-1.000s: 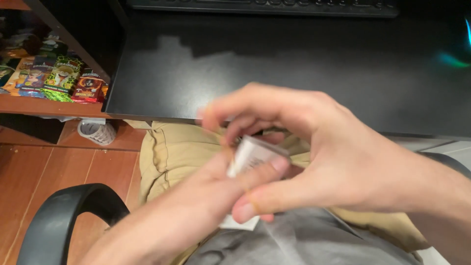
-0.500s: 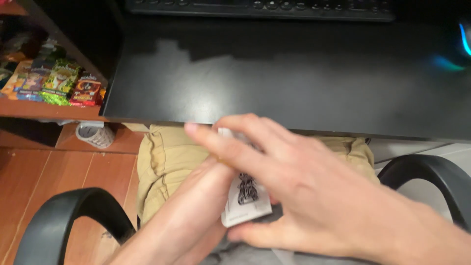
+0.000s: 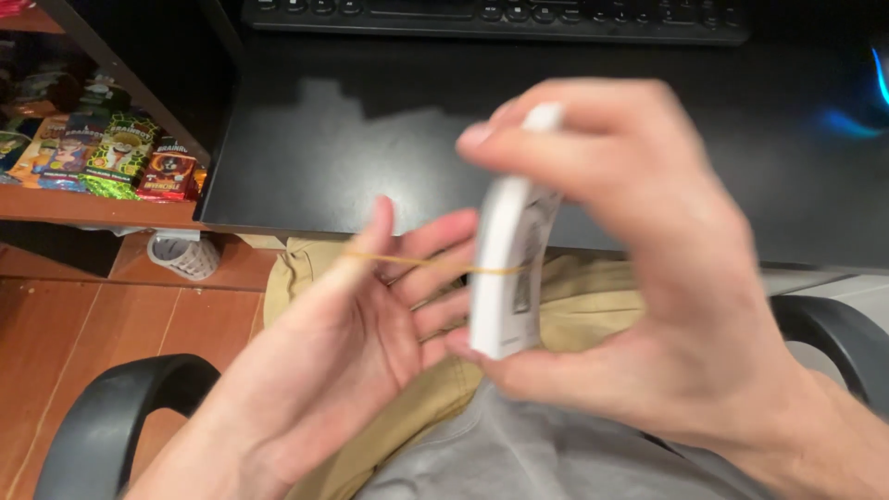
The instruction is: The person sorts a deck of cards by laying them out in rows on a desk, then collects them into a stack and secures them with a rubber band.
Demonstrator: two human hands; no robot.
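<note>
The right hand (image 3: 648,296) holds a white stack of cards (image 3: 507,268) on edge, upright and a little tilted, pinched from top to bottom: the fingers (image 3: 565,125) curl over its upper end and the thumb presses under its lower end. A thin tan rubber band (image 3: 435,264) runs from the stack toward 9 o'clock and ends at the left hand (image 3: 343,343). That hand is open, palm up, its fingers spread and slack; the band crosses its index finger, but whether it is hooked round the finger or only lies against it cannot be made out. The fingertips of the left hand are just beside the stack's face, perhaps touching it. The print on the stack's side is blurred.

Behind both hands, toward 12 o'clock, lies the black surface (image 3: 389,148), and a dark keyboard (image 3: 500,17) is cut off by the upper edge. At 3 o'clock on the surface a blue glow (image 3: 847,122) shows; its source is out of frame.

At 10 o'clock a wooden shelf (image 3: 83,206) holds a row of colourful foil packs (image 3: 116,153), leaning one on another, the leftmost cut off. Under the shelf, on the wooden floor (image 3: 83,315), stands a small white mesh basket (image 3: 183,254); its contents are hidden.

Below the hands are tan trousers (image 3: 306,278) and a grey shirt (image 3: 537,454). Black chair armrests show at 8 o'clock (image 3: 102,417) and 4 o'clock (image 3: 838,338), both partly hidden by the forearms.
</note>
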